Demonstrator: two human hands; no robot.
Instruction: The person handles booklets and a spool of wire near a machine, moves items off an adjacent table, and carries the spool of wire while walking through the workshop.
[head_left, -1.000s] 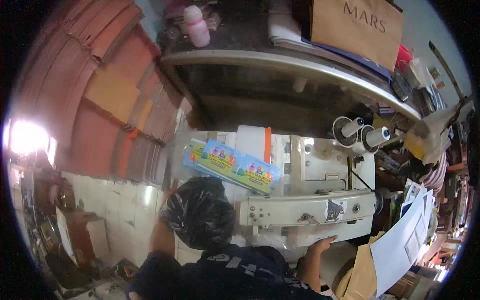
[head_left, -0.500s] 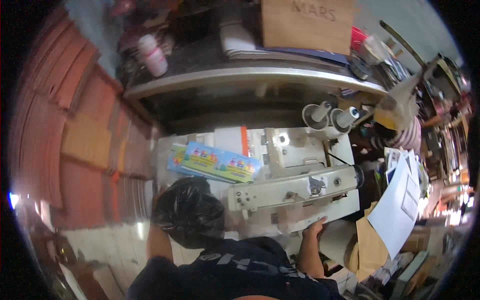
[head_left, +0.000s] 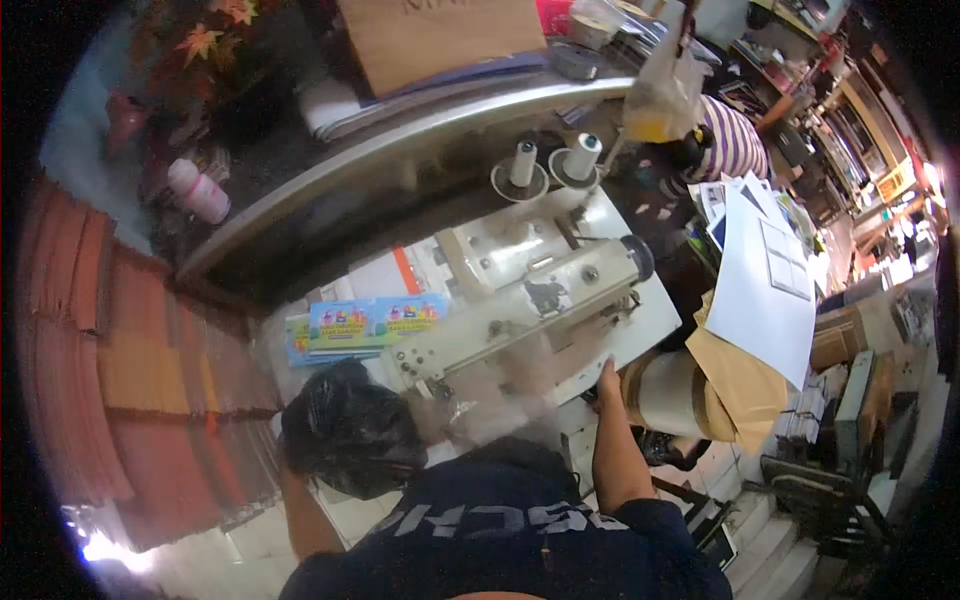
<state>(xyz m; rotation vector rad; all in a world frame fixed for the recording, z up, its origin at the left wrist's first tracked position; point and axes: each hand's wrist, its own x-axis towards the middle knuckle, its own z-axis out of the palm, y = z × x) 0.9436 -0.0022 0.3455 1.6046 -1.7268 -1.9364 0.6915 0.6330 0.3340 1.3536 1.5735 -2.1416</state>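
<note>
My left hand (head_left: 292,462) is at the side of a bulging black plastic bag (head_left: 350,430) and holds it; the bag hides its fingers. The bag hangs by the left end of a cream sewing machine (head_left: 520,305), covering the corner of its table. My right hand (head_left: 606,386) grips the front edge of the white sewing table (head_left: 645,335), thumb on top and the other fingers mostly out of sight below. Colourful printed booklets (head_left: 365,325) lie on the table behind the bag. Two white thread cones (head_left: 523,163) stand behind the machine.
Tall stacks of reddish-brown sheets (head_left: 150,390) rise at the left. A metal-edged counter (head_left: 400,135) behind bears a pink-white bottle (head_left: 198,190) and a brown cardboard piece (head_left: 440,40). White and brown papers (head_left: 760,290) top a round container at right. Someone in a striped shirt (head_left: 735,145) is farther back.
My view has turned, so the machine and table sit farther left and tilted. The bag has shifted relative to the table along with my left hand. My right hand stays at the table edge.
</note>
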